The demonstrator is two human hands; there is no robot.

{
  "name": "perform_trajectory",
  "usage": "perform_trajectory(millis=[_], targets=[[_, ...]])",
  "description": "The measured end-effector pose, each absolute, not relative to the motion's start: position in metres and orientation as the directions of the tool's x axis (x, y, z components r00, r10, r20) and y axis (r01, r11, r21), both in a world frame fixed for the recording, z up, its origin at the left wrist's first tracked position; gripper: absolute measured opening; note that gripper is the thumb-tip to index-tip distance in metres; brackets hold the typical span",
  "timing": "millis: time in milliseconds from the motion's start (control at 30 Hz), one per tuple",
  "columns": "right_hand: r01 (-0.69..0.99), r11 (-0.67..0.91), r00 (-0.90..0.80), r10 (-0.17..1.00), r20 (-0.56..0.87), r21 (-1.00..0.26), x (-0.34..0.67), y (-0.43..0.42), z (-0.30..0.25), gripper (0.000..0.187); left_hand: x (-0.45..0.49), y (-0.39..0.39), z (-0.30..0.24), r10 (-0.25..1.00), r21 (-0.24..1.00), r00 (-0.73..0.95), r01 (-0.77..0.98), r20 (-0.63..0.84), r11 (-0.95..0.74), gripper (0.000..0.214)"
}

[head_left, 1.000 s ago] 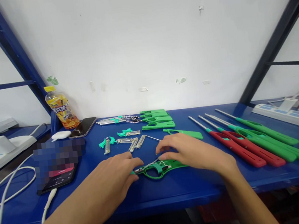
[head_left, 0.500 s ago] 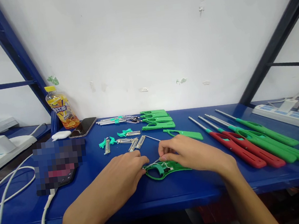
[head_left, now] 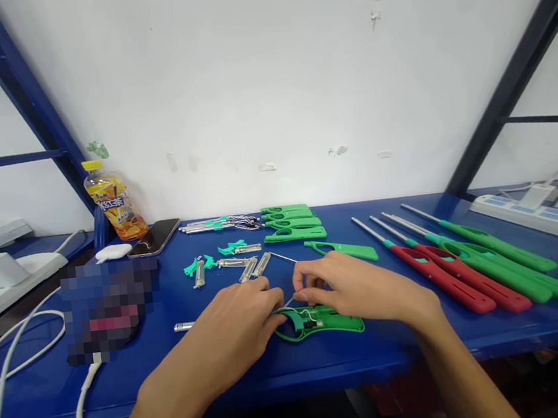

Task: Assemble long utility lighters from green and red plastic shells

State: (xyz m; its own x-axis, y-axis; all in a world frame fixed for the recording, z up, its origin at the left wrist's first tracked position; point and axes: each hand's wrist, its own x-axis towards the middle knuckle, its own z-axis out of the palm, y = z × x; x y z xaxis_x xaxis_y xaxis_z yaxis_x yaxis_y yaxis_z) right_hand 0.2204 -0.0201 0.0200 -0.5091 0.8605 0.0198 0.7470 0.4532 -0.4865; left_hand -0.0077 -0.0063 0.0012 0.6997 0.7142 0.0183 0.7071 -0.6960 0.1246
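Note:
Low in the middle of the table lies an open green lighter shell (head_left: 341,322), its teal trigger (head_left: 298,320) and thin wires exposed. My left hand (head_left: 238,316) is closed around the neck end of this long-nosed lighter, whose metal tube (head_left: 184,326) sticks out past the hand on the left. Over the shell, my right hand (head_left: 341,285) pinches a thin pale wire (head_left: 291,299) with thumb and forefinger. A thin metal rod (head_left: 283,257) shows just behind the right hand, partly hidden by it. A loose green shell half (head_left: 348,249) lies beyond that hand.
Clear fuel tanks (head_left: 249,269) and teal triggers (head_left: 200,265) lie beyond my left hand. Farther back are metal tubes (head_left: 218,224) and stacked green shells (head_left: 293,224). Several red (head_left: 446,278) and green lighters (head_left: 505,271) lie right. A phone (head_left: 155,238), bottle (head_left: 114,199) and cable (head_left: 81,416) are left.
The shell and my left hand have shifted slightly right, and the metal tube has come into view left of that hand. My right hand has barely moved.

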Motion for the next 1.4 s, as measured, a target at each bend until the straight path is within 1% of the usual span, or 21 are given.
perform_trajectory(millis=[233, 367, 433, 633, 767, 867, 933, 1000, 1100, 1233, 1333, 1400], targets=[[0.736, 0.478, -0.515, 0.855, 0.063, -0.48, 0.221, -0.02, 0.018, 0.016, -0.002, -0.003, -0.006, 0.685, 0.056, 0.727, 0.682, 0.051, -0.729, 0.02], [0.737, 0.486, -0.525, 0.849, 0.055, -0.469, 0.222, -0.019, 0.016, 0.013, -0.002, -0.004, -0.005, 0.663, 0.055, 0.747, 0.661, 0.043, -0.748, 0.022], [0.736, 0.491, -0.532, 0.845, 0.05, -0.466, 0.223, -0.018, 0.014, 0.012, 0.0, -0.006, -0.002, 0.671, 0.045, 0.741, 0.67, 0.027, -0.741, 0.023], [0.735, 0.495, -0.533, 0.844, 0.057, -0.463, 0.224, -0.018, 0.013, 0.013, 0.006, -0.013, 0.003, 0.701, -0.038, 0.712, 0.7, -0.036, -0.713, 0.028], [0.735, 0.508, -0.536, 0.841, 0.074, -0.449, 0.223, -0.018, 0.016, 0.019, 0.005, -0.015, 0.0, 0.72, -0.019, 0.694, 0.719, -0.009, -0.694, 0.026], [0.738, 0.529, -0.526, 0.84, 0.133, -0.419, 0.222, -0.017, 0.017, 0.026, 0.001, -0.014, 0.0, 0.71, 0.017, 0.704, 0.71, 0.031, -0.704, 0.028], [0.763, 0.521, -0.486, 0.853, 0.191, -0.383, 0.222, -0.016, 0.016, 0.031, -0.003, -0.011, 0.004, 0.715, 0.02, 0.697, 0.715, 0.055, -0.699, 0.029], [0.802, 0.492, -0.423, 0.868, 0.259, -0.339, 0.223, -0.014, 0.015, 0.032, -0.009, -0.004, 0.008, 0.738, -0.014, 0.671, 0.741, 0.077, -0.672, 0.03], [0.845, 0.454, -0.358, 0.872, 0.333, -0.281, 0.224, -0.01, 0.013, 0.029, -0.02, 0.01, 0.011, 0.781, -0.099, 0.616, 0.788, 0.108, -0.608, 0.035], [0.837, 0.471, -0.374, 0.864, 0.338, -0.277, 0.223, -0.01, 0.014, 0.029, -0.025, 0.022, 0.005, 0.819, -0.194, 0.56, 0.824, 0.13, -0.532, 0.038], [0.814, 0.503, -0.399, 0.848, 0.35, -0.289, 0.221, -0.011, 0.015, 0.029, -0.021, 0.022, -0.004, 0.801, -0.195, 0.576, 0.814, 0.164, -0.547, 0.041], [0.803, 0.52, -0.409, 0.837, 0.364, -0.293, 0.22, -0.012, 0.016, 0.029, -0.017, 0.02, -0.007, 0.789, -0.177, 0.594, 0.803, 0.16, -0.569, 0.041]])
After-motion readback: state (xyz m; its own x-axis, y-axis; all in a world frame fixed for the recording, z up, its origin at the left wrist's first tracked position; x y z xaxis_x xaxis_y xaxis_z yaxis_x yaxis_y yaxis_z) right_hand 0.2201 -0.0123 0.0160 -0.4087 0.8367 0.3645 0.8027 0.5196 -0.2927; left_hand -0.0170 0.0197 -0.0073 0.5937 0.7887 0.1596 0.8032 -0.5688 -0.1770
